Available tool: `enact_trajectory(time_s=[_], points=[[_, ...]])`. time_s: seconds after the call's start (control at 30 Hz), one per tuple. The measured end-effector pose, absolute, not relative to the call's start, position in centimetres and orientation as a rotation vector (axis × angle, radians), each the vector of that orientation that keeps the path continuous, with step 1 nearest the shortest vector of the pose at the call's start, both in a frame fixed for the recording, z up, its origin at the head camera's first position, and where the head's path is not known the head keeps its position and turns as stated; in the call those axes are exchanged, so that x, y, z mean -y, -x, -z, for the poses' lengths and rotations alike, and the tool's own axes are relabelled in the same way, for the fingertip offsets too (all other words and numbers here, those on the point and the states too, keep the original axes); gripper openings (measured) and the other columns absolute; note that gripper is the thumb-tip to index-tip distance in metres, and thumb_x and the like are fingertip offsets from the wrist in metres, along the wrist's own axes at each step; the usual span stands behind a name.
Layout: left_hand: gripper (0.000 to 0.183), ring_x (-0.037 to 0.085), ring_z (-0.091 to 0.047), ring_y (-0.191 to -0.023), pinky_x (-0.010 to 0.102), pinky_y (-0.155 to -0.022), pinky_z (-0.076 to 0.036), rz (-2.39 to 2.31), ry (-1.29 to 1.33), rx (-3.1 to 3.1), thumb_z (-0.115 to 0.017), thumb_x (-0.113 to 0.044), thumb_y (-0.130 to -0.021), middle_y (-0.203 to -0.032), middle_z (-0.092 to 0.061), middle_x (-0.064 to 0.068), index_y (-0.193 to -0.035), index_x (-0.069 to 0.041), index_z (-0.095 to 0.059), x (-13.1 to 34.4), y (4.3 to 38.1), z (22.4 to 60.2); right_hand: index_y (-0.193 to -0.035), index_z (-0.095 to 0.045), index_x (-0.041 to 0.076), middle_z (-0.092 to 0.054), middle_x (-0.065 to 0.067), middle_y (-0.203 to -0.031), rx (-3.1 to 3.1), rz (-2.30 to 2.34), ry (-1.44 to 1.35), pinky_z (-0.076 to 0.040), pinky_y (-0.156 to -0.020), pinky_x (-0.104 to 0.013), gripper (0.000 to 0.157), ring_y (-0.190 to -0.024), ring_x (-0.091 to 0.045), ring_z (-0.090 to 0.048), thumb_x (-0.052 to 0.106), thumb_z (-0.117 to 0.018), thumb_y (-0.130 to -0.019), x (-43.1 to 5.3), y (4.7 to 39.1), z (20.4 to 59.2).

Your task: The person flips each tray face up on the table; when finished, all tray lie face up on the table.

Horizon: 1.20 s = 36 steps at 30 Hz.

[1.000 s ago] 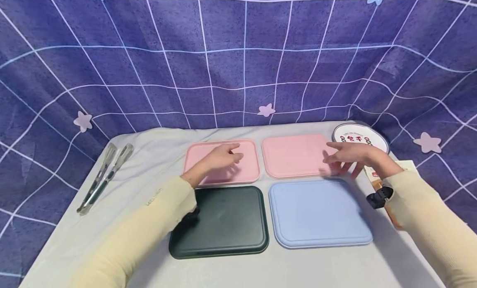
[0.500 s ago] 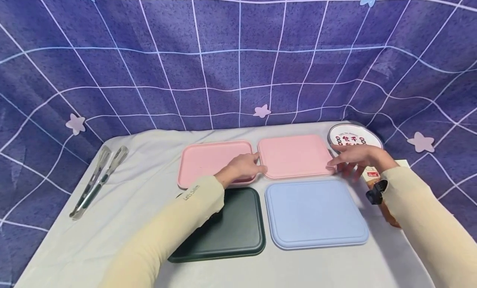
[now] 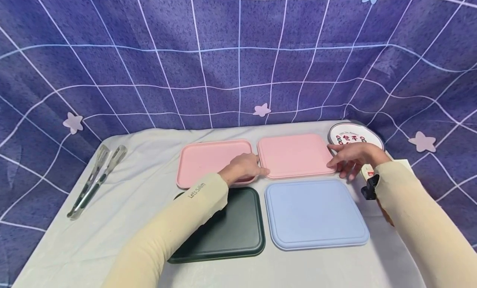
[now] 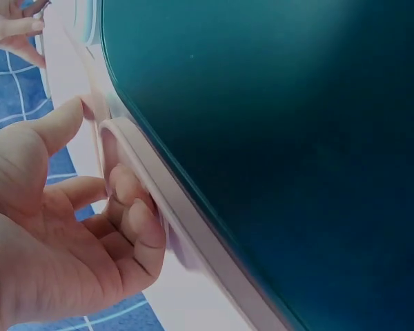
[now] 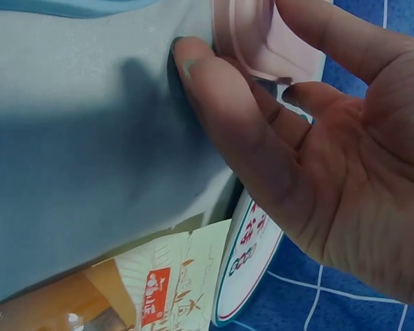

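Note:
Four shallow rectangular trays lie in two rows: a rimmed pink tray (image 3: 205,159) at far left, a flat-topped pink tray (image 3: 298,155) at far right, a dark green tray (image 3: 234,221) and a light blue tray (image 3: 316,215) nearer. My left hand (image 3: 242,168) holds the right pink tray's left edge, thumb at its near corner. Its other fingers are curled down over the left tray's rim, as the left wrist view shows. At the opposite edge my right hand (image 3: 354,155) holds that same tray with bent fingers (image 5: 221,103). Some fingertips are hidden under the hands.
Metal tongs (image 3: 97,182) with dark handles lie on the white cloth (image 3: 145,168) at left. A white oval plate (image 3: 344,132) with red lettering stands behind my right hand. Beside it lies a printed package (image 5: 159,289), partly under my right forearm. A blue grid curtain (image 3: 223,68) hangs behind.
My left hand has moved right from above the left pink tray to the right one's edge. My right hand has come in to its right edge. The trays keep their places.

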<state>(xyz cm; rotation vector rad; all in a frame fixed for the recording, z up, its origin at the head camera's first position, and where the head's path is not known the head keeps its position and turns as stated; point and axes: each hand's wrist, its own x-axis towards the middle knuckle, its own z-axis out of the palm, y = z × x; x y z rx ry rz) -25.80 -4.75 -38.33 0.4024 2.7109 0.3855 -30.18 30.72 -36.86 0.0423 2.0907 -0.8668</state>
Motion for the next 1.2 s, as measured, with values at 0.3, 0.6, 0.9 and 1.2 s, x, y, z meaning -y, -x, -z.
enact_trajectory(time_s=[0.3,0.6,0.9,1.2], points=[[0.071,0.03,-0.052,-0.136,0.043,-0.11,-0.043,-0.441,-0.393,-2.719,-0.057,-0.056,-0.096,-0.15,-0.052,0.01,-0.154,-0.015,-0.043,4.8,25.8,39.0,-0.159,0.017,0.015,-0.064,-0.007,-0.081,-2.086,0.866,-0.085,-0.059,-0.064,-0.035,0.112,-0.069,-0.017,-0.07,0.033,-0.07,-0.092,-30.7,30.5,37.2],[0.074,0.029,-0.043,-0.144,0.041,-0.116,-0.037,-0.566,-0.362,-2.707,-0.059,-0.055,-0.095,-0.155,-0.045,0.009,-0.153,-0.012,-0.041,5.3,25.8,39.3,-0.158,0.02,0.015,-0.065,-0.006,-0.08,-2.079,0.881,-0.067,-0.059,-0.06,-0.032,0.11,-0.067,-0.015,-0.071,0.032,-0.068,-0.094,-30.7,30.4,37.3],[0.072,0.031,-0.039,-0.146,0.04,-0.119,-0.032,-0.676,-0.329,-2.666,-0.059,-0.054,-0.095,-0.156,-0.043,0.01,-0.152,-0.013,-0.043,5.7,26.0,39.5,-0.159,0.018,0.017,-0.065,-0.008,-0.08,-2.071,0.913,-0.093,-0.059,-0.06,-0.032,0.11,-0.067,-0.015,-0.071,0.029,-0.069,-0.092,-30.6,30.6,37.8],[0.071,0.03,-0.035,-0.148,0.04,-0.122,-0.028,-0.891,-0.304,-2.587,-0.06,-0.05,-0.096,-0.156,-0.043,0.01,-0.153,-0.013,-0.04,6.0,25.8,39.5,-0.159,0.019,0.017,-0.066,-0.006,-0.078,-2.046,0.933,-0.098,-0.059,-0.058,-0.031,0.11,-0.066,-0.015,-0.072,0.028,-0.068,-0.093,-30.8,30.8,37.7]])
